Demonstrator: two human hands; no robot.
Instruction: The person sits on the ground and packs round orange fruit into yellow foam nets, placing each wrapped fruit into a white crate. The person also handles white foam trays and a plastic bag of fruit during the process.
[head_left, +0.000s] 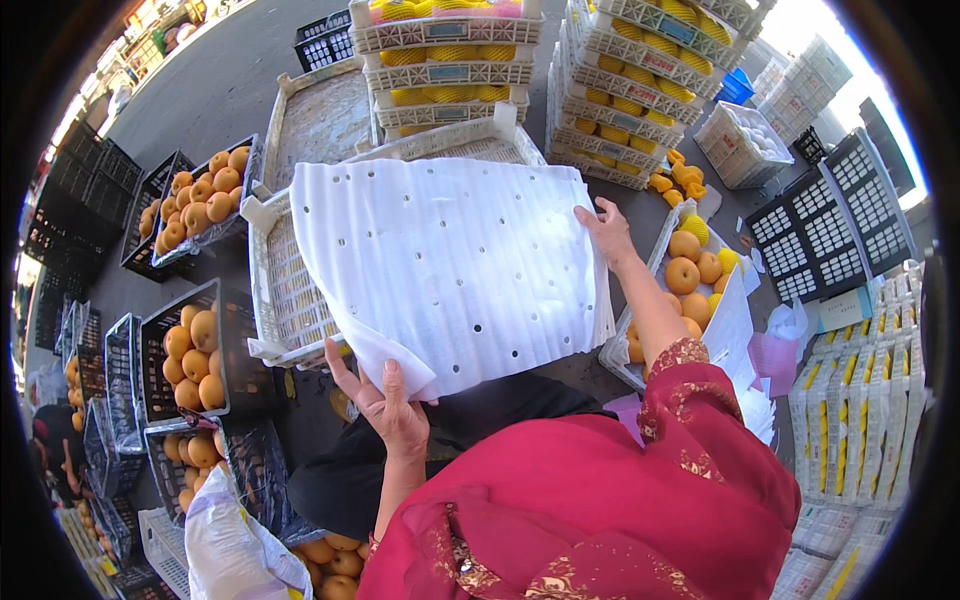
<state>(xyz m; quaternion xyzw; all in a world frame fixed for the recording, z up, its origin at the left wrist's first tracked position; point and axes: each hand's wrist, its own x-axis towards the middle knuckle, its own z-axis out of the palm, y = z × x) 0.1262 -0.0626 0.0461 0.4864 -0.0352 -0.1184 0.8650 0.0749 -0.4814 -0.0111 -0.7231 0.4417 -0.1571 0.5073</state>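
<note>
A white foam sheet (450, 255) with several small round holes spreads over a white plastic crate (289, 277) in front of me. Its near left corner is folded up beside my left hand (394, 416), palm up, with the thumb over the sheet and some fingers hidden beneath. My right hand (609, 231) grips the sheet's right edge, where more than one layer shows. Slats of the crate are visible left of the sheet; the rest of its inside is mostly covered.
Stacked white crates (450, 34) of fruit in yellow foam nets stand ahead, beside a taller stack (637, 82). Black crates of Asian pears (195, 356) line my left. On my right is an open crate of pears (682, 274). A white sack (232, 547) lies near left.
</note>
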